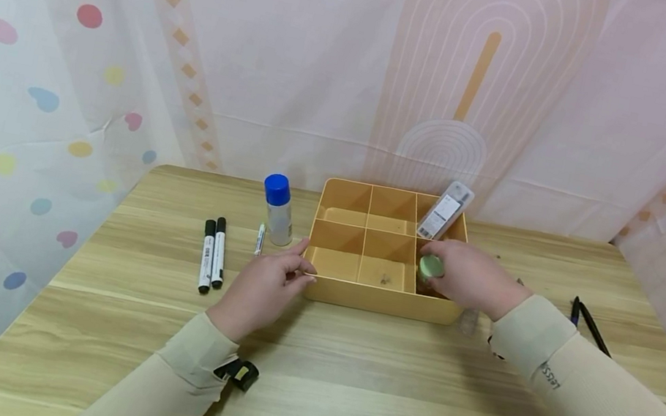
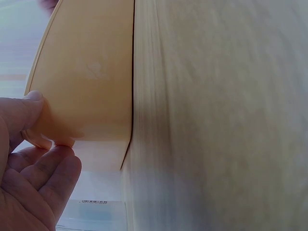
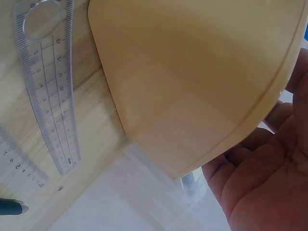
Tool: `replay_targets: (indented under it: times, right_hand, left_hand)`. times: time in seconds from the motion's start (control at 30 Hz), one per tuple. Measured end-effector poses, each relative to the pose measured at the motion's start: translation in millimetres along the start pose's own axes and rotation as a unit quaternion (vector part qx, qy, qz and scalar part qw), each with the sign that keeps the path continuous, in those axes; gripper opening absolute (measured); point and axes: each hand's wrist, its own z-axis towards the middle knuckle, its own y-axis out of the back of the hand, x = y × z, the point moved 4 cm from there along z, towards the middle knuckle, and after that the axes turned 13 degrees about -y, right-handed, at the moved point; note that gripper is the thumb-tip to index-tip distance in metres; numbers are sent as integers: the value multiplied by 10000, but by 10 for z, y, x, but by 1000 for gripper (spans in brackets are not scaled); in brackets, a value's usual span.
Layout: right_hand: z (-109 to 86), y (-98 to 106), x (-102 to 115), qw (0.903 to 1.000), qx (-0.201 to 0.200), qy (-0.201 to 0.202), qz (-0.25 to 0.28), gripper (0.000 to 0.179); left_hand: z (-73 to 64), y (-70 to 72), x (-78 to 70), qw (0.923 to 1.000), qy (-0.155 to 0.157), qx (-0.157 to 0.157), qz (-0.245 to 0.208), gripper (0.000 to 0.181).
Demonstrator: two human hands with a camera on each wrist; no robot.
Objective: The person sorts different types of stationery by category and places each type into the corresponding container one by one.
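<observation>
Gripping a round pale-green object (image 1: pixel 430 268) with the right hand (image 1: pixel 476 276), front right inside a rectangular orange-yellow plastic tray (image 1: pixel 380 301) | left hand (image 1: pixel 261 292) pinches its front-left corner | clear plastic case (image 1: pixel 443 212) already leans back right | black-capped white markers (image 1: pixel 206 259), blue-capped clear bottle (image 1: pixel 280 223) outside, seemingly left to stow

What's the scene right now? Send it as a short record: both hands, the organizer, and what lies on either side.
Left hand: holds the organizer at its front-left corner
Right hand: grips a green round item at the front-right compartment
Organizer: orange, six compartments
Back-right compartment: clear case, leaning, sticking up past the rim
Left side: blue-capped bottle, small white tube, two black-capped markers
Right side: dark pens, clear rulers
</observation>
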Motion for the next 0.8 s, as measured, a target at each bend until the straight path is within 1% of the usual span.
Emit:
replay_targets:
  times: [0.3,0.57,0.8]
  right_hand:
    - [13,-3,9,9999,9,42,-93,41]
    - [0,-24,12,10000,35,31,-42,44]
    - [11,-53,13,9999,-2,124,-72,43]
  left_hand:
    - [-1,7,-8,10000,49,29,-20,8]
    - [-4,0,1,10000,-17,-3,-1,7]
    - [-1,-5,6,10000,-14,-2,4,8]
